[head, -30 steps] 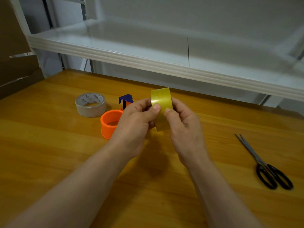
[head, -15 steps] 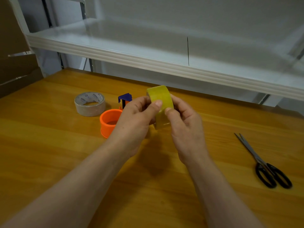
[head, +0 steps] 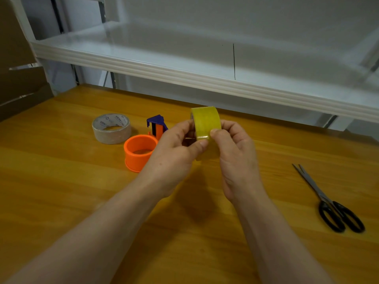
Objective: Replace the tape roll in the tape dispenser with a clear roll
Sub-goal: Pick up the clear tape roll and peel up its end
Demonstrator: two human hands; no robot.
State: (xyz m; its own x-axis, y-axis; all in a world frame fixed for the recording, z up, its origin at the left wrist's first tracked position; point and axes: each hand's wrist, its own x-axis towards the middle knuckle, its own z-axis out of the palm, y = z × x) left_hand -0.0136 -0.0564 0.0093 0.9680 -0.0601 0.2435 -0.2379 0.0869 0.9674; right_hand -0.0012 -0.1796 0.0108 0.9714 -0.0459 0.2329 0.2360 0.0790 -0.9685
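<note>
A yellowish clear tape roll [head: 206, 121] is held upright on edge above the wooden table [head: 61, 181], between both hands. My left hand [head: 174, 156] grips its left side, thumb on the tape's outer face. My right hand [head: 235, 158] grips the right side, thumb tip also pressed on the outer face. The orange tape dispenser [head: 139, 153], an empty ring with a blue blade part [head: 156, 125] behind it, stands on the table just left of my left hand. A grey tape roll [head: 111, 128] lies flat further left.
Black-handled scissors [head: 332, 201] lie on the table at the right. A white shelf [head: 205, 78] overhangs the table's far edge. Cardboard boxes [head: 18, 78] stand at the far left.
Both thumbs have slid down the roll's outer face and now meet lower on it. The roll has turned slightly in my hands; everything on the table stays put.
</note>
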